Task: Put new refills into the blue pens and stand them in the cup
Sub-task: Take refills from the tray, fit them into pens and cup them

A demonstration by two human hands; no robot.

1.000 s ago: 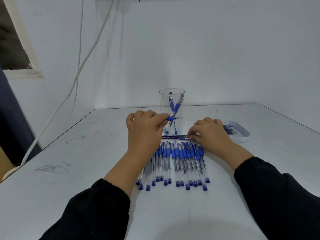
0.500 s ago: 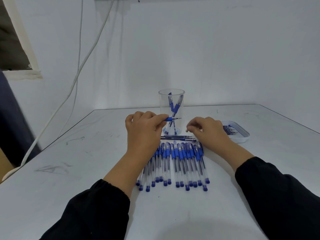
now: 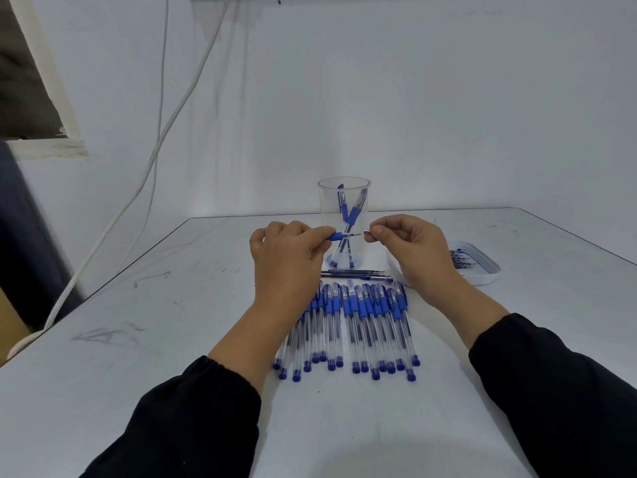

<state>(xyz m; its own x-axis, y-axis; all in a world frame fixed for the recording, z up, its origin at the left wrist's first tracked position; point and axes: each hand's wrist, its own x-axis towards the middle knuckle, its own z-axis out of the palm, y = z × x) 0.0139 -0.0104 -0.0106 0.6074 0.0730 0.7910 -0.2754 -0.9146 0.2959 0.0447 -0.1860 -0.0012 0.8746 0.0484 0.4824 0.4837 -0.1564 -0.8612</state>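
My left hand (image 3: 287, 257) grips a blue pen (image 3: 339, 235) by its rubber grip, held level with its refill point facing right. My right hand (image 3: 412, 248) pinches a small metal tip piece (image 3: 367, 231) just right of that point, a small gap between them. Both are raised in front of the clear cup (image 3: 344, 224), which holds two blue pens standing crossed. A row of several blue pens (image 3: 358, 326) lies on the table below my hands. Thin dark refills (image 3: 355, 273) lie crosswise between the row and the cup.
A shallow white tray (image 3: 482, 267) with several small dark parts sits at the right, behind my right wrist. White cables (image 3: 162, 132) hang down the wall at the left. The table's left edge (image 3: 113, 277) runs diagonally.
My right hand has lifted from the refills on the table with the metal tip piece and come up level with the pen. My left hand has stayed almost still.
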